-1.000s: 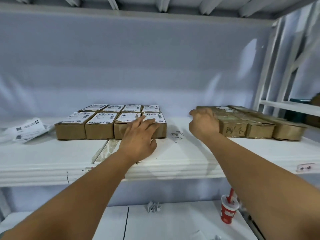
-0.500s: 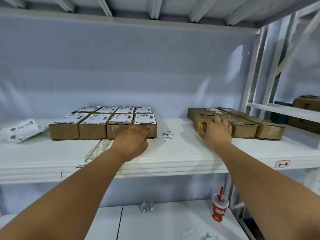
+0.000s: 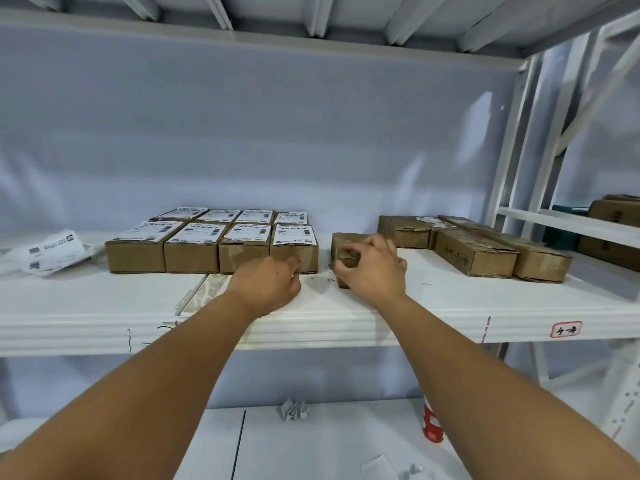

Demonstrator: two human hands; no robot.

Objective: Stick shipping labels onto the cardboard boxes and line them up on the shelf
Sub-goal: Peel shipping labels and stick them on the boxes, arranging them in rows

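Note:
Two rows of labelled cardboard boxes (image 3: 211,251) stand side by side on the white shelf (image 3: 450,306). My left hand (image 3: 268,285) rests on the shelf just in front of the rightmost labelled box (image 3: 294,237), fingers loosely bent against its front face and holding nothing. Just right of that row, my right hand (image 3: 372,268) grips a plain unlabelled box (image 3: 343,242), its fingers curled over the box's top and front. More unlabelled boxes (image 3: 474,252) lie further right. A loose bundle of shipping labels (image 3: 52,252) sits at the shelf's far left.
A peeled backing strip (image 3: 204,292) lies on the shelf under my left forearm. White uprights (image 3: 512,161) bound the shelf on the right, with more boxes (image 3: 613,216) beyond. Below, a red cup (image 3: 431,424) and crumpled paper (image 3: 292,408) sit on a white surface.
My right hand took an unlabelled box from the right pile and brought it left toward the labelled row. My left hand came off the box top onto the shelf, fingers now bent.

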